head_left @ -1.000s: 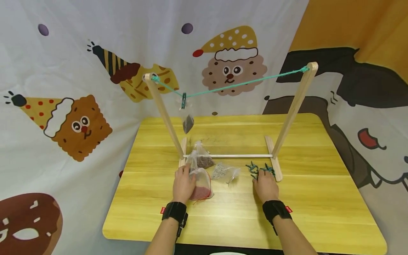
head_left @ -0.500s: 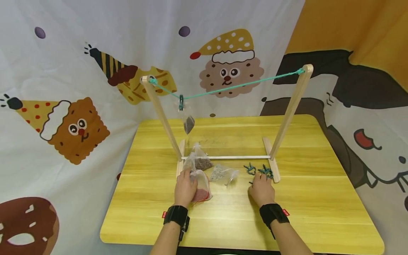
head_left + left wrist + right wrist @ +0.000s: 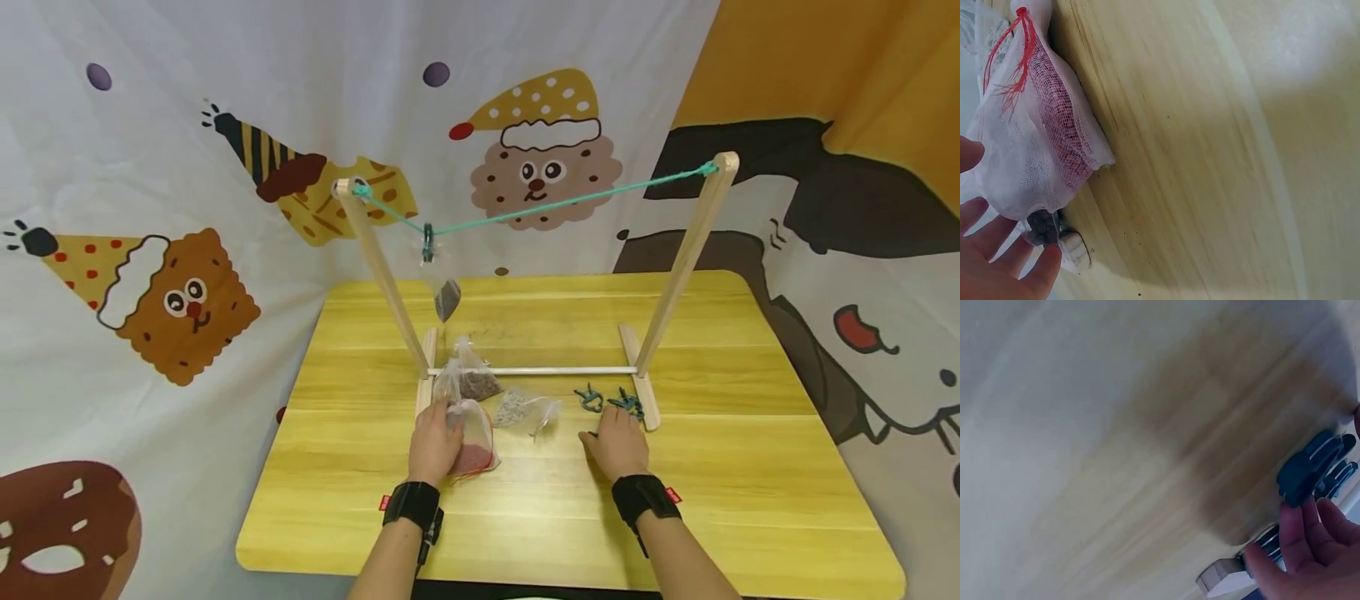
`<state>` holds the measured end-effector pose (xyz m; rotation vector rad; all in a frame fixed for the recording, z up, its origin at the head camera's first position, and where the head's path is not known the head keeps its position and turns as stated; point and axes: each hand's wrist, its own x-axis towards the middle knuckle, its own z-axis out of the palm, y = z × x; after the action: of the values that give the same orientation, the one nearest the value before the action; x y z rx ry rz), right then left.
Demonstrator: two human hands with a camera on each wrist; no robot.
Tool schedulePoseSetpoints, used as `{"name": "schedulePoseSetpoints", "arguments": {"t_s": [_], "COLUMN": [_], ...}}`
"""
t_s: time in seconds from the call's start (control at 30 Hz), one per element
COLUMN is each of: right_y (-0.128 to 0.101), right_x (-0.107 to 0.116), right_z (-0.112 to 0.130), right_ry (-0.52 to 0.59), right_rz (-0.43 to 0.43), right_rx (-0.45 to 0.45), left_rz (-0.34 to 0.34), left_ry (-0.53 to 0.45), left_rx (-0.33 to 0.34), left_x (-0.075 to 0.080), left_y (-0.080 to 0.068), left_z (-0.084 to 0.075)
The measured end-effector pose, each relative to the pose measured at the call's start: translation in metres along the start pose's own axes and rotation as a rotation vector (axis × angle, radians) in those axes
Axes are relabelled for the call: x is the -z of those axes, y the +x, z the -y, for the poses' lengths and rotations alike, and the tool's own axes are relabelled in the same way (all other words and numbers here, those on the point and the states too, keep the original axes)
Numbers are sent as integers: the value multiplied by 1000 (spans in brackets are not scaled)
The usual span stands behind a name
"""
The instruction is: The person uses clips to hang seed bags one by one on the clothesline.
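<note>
In the head view my left hand (image 3: 435,446) lies beside a mesh pouch with pink contents (image 3: 472,458). The left wrist view shows its red drawstring; my relaxed fingers (image 3: 1007,240) touch a pouch with dark contents (image 3: 1041,228) under it, thumb apart. My right hand (image 3: 618,446) is at the teal spring clips (image 3: 628,404) on the right. Up close, its fingertips touch one teal clip (image 3: 1310,465) without closing round it. Behind the pink pouch lie a pouch of brown bits (image 3: 478,385) and one of pale bits (image 3: 513,408).
A wooden frame (image 3: 681,267) stands on the yellow table (image 3: 720,500). Across its top runs a green cord (image 3: 555,204), sagging where a clip (image 3: 427,242) hangs a dark-filled pouch (image 3: 447,302). A white rod (image 3: 555,371) joins the frame's feet. A printed cloth hangs behind.
My right hand has drawn slightly back from the clips, and its thumb has spread outward. My left hand stays by the pouches. The hung pouch swings a little, and the head view has shifted slightly.
</note>
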<state>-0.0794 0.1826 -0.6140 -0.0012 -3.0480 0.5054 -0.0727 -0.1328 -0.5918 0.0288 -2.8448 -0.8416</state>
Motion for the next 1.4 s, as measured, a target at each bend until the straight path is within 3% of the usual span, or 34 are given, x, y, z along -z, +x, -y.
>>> {"name": "schedulePoseSetpoints", "arguments": {"t_s": [0.3,0.57,0.87,1.2,1.4], "right_y": [11,15,12,11,14], "right_x": [15,18,7,19,28], "right_z": [-5,-3,-2,-2,-4], "right_ry": [-41,-74,-53,-23,-58], "right_rz": [107,105,225,294,342], "right_rx": [-84,-98,-119,-142,-165], "left_rz": [53,18,40,5,0], "left_ry": [13,6,5,3,1], "left_rx": [-39,-64,-25,-39,-23], "left_x": [0,4,5,3,3], "left_y": [0,2,-7,-6,-4], "left_z": [-1,1,8,9,8]}}
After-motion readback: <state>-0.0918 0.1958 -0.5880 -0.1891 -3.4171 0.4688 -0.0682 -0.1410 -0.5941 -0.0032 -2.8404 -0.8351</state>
